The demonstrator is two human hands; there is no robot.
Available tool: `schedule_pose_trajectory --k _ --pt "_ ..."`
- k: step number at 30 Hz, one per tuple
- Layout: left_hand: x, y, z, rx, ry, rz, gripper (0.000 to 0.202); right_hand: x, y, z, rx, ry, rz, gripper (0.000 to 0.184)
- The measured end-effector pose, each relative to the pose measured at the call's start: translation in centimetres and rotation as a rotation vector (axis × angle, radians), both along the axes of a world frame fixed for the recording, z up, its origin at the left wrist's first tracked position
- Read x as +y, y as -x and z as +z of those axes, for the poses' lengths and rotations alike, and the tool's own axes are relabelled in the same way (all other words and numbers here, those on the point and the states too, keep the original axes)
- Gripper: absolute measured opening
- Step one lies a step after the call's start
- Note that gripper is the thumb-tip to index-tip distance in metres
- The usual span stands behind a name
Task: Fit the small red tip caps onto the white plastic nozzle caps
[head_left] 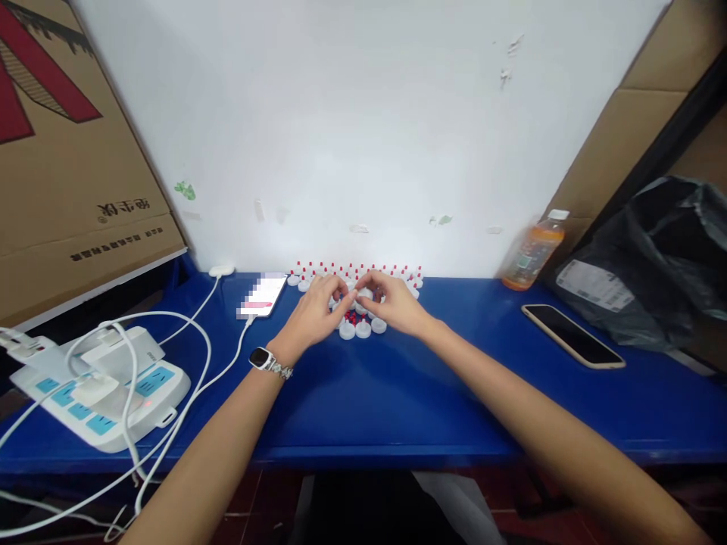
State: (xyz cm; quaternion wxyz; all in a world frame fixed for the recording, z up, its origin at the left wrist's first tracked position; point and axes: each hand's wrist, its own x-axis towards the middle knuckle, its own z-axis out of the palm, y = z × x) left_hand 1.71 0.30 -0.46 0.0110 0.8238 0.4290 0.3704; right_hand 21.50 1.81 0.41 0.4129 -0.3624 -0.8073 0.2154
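Bare forearms (511, 386) cross the blue table (369, 409), left hand (318, 312) and right hand (396, 304) pinching a white piece (364, 294).

Upside-down "绝尘侠®" on carton (73, 170)

White piece (365, 294) part-hidden (by fingers (371, 277)), box (85, 174) cropped

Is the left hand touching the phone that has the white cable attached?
Apart. The head view shows a strip of blue table between the left hand and the phone.
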Motion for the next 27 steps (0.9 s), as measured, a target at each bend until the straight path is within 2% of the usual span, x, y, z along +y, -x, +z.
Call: schedule_pose_trajectory --k 4,7,12,15,17,18,21,23,27 --pt "-0.9 -1.8 0.0 0.222 -0.069 -0.102 0.028 -1.6 -1.1 -1.4 0.096 0.025 0.003 0.014" --pt "-1.1 -2.7 -0.3 0.216 -0.083 -0.120 0.028 -2.1 -1.0 -1.7 0.112 -0.036 0.017 0.011" --pt "-1.2 -4.2 -0.9 -0.107 -0.053 -0.069 0.033 -2.3 -0.6 -1.3 0.038 -0.294 -0.059 0.013" --pt "-0.9 -4.1 -0.9 -0.404 -0.005 0.044 0.040 -1.7 -1.8 -1.3 -0.021 -0.371 -0.177 0.016" --pt "-0.5 -3.4 -0.8 -0.580 0.036 0.130 0.045 -1.0 -3.3 -1.4 -0.009 -0.334 -0.285 0.016" --pt "-0.2 -2.9 -0.8 -0.583 0.063 0.114 0.045 -0.7 -4.1 -1.6 0.019 -0.295 -0.330 0.015" --pt "0.1 -2.1 -0.7 -0.364 0.129 0.015 0.042 -0.1 -5.7 -2.3 0.084 -0.142 -0.412 0.004" --pt "0.0 -2.1 -0.7 -0.230 0.142 -0.017 0.039 0.3 -5.9 -2.8 0.063 -0.039 -0.426 0.006" --pt "-0.4 -2.4 -0.7 -0.126 0.168 -0.030 0.036 0.7 -5.5 -3.7 -0.037 0.184 -0.307 0.011"
